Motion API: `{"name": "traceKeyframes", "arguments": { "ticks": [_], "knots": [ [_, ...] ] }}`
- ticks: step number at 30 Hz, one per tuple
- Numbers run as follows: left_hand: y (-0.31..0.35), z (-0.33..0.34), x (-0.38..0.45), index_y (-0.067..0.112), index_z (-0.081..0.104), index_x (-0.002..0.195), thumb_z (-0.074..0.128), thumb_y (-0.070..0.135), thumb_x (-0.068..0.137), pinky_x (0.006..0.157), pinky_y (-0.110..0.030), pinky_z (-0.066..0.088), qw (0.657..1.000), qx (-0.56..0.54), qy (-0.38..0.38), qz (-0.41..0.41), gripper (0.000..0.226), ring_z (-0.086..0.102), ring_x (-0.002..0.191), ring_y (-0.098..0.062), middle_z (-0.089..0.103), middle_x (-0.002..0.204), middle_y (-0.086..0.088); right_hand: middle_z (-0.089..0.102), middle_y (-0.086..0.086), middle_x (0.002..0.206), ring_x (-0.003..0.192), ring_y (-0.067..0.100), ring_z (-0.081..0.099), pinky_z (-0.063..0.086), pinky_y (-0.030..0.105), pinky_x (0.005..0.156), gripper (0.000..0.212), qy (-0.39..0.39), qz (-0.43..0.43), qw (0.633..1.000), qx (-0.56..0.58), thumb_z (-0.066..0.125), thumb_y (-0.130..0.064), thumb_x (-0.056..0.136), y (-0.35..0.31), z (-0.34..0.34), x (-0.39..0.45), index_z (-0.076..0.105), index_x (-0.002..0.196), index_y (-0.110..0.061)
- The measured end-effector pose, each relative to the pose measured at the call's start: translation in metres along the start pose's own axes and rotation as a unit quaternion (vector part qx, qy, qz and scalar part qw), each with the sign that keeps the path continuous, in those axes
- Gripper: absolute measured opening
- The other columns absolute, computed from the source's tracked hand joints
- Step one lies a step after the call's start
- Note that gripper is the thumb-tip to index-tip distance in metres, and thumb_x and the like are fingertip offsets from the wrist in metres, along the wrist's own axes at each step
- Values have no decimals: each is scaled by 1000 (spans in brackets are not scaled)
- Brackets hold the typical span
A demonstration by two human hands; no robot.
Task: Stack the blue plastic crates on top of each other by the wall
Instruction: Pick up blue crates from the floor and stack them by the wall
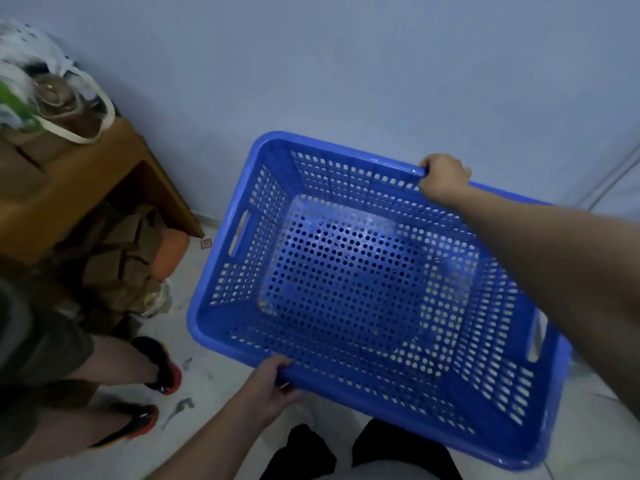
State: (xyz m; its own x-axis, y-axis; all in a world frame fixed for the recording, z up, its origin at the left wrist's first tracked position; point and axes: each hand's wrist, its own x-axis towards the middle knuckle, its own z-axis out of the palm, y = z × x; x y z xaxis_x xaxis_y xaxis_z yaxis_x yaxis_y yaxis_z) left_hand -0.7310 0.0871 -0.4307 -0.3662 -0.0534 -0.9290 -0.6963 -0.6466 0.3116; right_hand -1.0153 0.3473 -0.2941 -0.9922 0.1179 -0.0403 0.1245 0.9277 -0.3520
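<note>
Left hand (273, 382) grips near rim of blue crate (363, 292), right hand (441, 180) grips far rim. Crate tilts; your grip may slip, corner may strike wall (346, 64).

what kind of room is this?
Probably a home or small shop's storage corner: painted wall, tiled floor, wooden table with cardboard boxes crammed beneath.

Blue crate (349, 282), centre: smooth glossy plastic, perforated all over, sheen on its rim. At nine o'clock, the desk (79, 181) is matt brown wood. Floor (214, 372) at six o'clock: pale, polished, marbled tile. Wall (346, 64) at twelve: flat matt paint.
</note>
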Motion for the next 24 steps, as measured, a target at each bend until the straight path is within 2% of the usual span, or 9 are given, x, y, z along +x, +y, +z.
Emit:
{"name": "traceKeyframes", "arguments": {
  "ticks": [3,6,9,11,14,15,18,21,24],
  "knots": [
    [31,20,22,6,44,89,50,-1,86,80,-51,54,1000,3,2,-21,10,57,83,-32,52,89,-17,63,16,108,108,39,55,32,45,102,22,-18,30,999,-37,56,-1,86,-5,11,41,66,105,-8],
    [50,39,46,6,48,92,50,-2,85,67,-52,57,999,1,11,-47,11,59,84,-33,57,92,-17,62,15,103,102,38,57,36,47,97,22,-37,32,995,-82,55,-2,89,3,39,82,64,107,-9],
    [62,62,77,4,50,97,50,-1,87,63,-50,57,996,-16,36,-77,12,58,83,-32,58,91,-17,63,15,98,90,36,56,36,46,86,19,-62,27,991,-114,52,-3,91,14,84,125,62,104,-12],
    [66,79,101,4,49,97,50,-2,88,58,-48,57,993,-23,65,-95,12,56,81,-33,56,90,-16,57,12,86,82,33,51,32,45,88,15,-81,27,988,-131,50,-3,91,18,117,153,59,96,-14],
    [78,103,136,-1,49,109,49,-3,92,85,-48,49,988,16,103,-111,18,56,97,-39,59,110,-18,42,6,70,74,29,43,24,41,83,14,-98,22,984,-150,50,-5,91,27,164,192,54,89,-18],
    [84,110,150,-2,50,115,49,-2,93,89,-49,47,986,20,109,-122,22,57,100,-39,60,114,-18,40,5,69,73,28,42,23,40,81,13,-102,21,982,-155,50,-6,91,29,178,205,56,90,-18],
    [104,134,192,4,49,122,49,-2,94,91,-49,47,981,-30,125,-142,29,55,110,-39,53,133,-16,38,5,69,80,29,45,24,38,80,13,-113,23,980,-164,51,-9,91,30,214,246,59,100,-14],
    [119,150,235,1,40,140,47,-4,95,99,-44,41,985,0,134,-111,45,46,128,-39,44,146,-18,34,6,70,96,33,51,26,40,81,16,-116,37,975,-184,51,-12,91,31,242,282,56,106,-12],
    [128,145,266,11,46,138,56,0,92,85,-50,49,981,-5,152,-120,48,54,116,-41,53,137,-18,38,10,75,107,34,46,29,42,86,21,-124,71,970,-198,51,-18,93,29,261,306,56,113,-12]
  ]
}}
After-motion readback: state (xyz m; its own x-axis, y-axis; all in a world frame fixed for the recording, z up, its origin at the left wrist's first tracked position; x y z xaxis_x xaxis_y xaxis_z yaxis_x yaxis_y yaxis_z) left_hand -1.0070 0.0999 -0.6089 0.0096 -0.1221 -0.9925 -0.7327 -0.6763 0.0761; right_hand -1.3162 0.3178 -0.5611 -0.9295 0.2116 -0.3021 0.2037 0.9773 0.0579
